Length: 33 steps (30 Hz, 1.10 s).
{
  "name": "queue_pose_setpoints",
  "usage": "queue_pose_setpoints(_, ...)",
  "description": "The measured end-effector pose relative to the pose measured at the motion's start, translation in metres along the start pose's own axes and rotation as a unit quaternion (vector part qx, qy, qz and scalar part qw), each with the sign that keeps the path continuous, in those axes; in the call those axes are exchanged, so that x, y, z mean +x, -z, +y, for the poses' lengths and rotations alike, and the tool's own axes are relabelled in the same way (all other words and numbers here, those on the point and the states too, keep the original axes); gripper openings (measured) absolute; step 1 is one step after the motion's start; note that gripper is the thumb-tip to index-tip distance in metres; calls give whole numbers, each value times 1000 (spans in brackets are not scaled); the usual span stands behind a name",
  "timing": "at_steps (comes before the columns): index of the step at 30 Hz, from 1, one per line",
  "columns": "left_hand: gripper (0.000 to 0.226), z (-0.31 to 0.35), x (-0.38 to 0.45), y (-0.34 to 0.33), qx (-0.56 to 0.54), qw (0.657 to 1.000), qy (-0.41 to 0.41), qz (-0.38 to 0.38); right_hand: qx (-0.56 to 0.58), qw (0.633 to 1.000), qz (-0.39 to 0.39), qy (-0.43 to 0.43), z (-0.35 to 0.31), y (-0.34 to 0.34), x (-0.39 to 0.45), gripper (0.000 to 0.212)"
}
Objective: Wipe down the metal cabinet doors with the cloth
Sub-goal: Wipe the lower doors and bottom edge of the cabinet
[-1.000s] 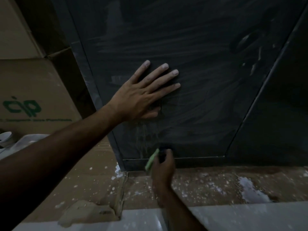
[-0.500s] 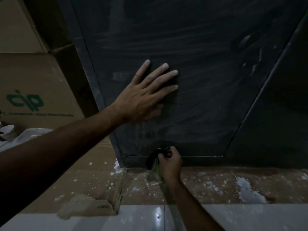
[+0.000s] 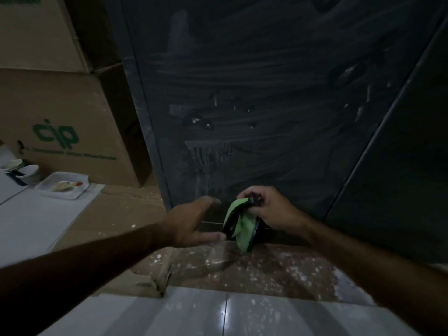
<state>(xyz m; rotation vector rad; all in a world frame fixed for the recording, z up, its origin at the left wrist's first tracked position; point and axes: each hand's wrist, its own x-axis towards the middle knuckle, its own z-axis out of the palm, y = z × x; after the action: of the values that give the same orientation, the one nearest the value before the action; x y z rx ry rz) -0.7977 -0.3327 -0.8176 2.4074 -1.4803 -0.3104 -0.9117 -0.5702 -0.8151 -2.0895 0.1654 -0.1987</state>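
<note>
While the right hand [image 3: 269, 209] gripped the cloth [image 3: 238, 225] at six o'clock by the door's bottom edge, left hand [image 3: 191, 221] hung open beside it; cabinet door [image 3: 254, 98] looked streaky, right-hand door probably untouched.

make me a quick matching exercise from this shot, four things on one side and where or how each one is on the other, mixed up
Things:
1. cloth
2. left hand
3. cardboard box
4. white tray

States:
a. open, reaching toward the cloth
b. on the floor, far left
c. green, gripped by the right hand
d. brown, green lettering, left of the cabinet door

Pairs: 1-c, 2-a, 3-d, 4-b
</note>
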Motion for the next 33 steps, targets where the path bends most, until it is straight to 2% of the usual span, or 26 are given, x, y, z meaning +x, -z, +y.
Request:
queue_pose_setpoints(2,100,18,4,-8,-71,997,5,-29,-26,999,-22,7,-8,23,2,27)
queue_pose_setpoints(3,90,26,7,-12,-115,993,-9,-22,-36,999,-29,14,-11,32,2,24)
queue_pose_setpoints(7,17,50,17,-36,-250,964,-27,85,-62,996,-43,41,-11,52,-8,19)
queue_pose_setpoints(8,7,53,21,-44,-268,956,-15,118,-65,996,-39,47,-7,54,-12,19)
queue_pose_setpoints(10,4,61,26,-61,-353,918,47,173,-67,996,-33,54,0,55,-21,19)
queue_pose_setpoints(12,13,73,30,-75,-510,826,163,175,-64,996,-37,53,8,52,-29,25)
queue_pose_setpoints(13,23,80,32,-82,-567,780,223,145,-65,996,-42,50,11,48,-31,30)
queue_pose_setpoints(14,31,85,34,-88,-603,747,261,101,-67,995,-48,49,13,44,-33,35)
queue_pose_setpoints(16,38,99,36,-93,-689,665,287,39,-65,995,-56,54,17,36,-34,39)
queue_pose_setpoints(19,42,115,38,-95,-814,488,311,53,-47,996,-58,46,23,29,-36,42)
queue_pose_setpoints(21,50,121,39,-97,-855,421,297,56,-36,998,-53,23,31,26,-39,50)
queue_pose_setpoints(24,49,124,44,-102,-876,371,289,106,-35,998,-58,0,42,24,-42,55)
queue_pose_setpoints(27,37,112,51,-122,-864,334,325,189,-42,994,-98,6,43,25,-41,44)
queue_pose_setpoints(29,43,93,49,-143,-835,324,380,231,-58,992,-108,8,43,27,-39,35)
queue_pose_setpoints(30,48,78,48,-158,-809,330,414,255,-70,992,-103,7,44,28,-38,33)
queue_pose_setpoints(33,62,11,55,-208,-789,316,421,318,-127,987,-94,-4,49,33,-35,24)
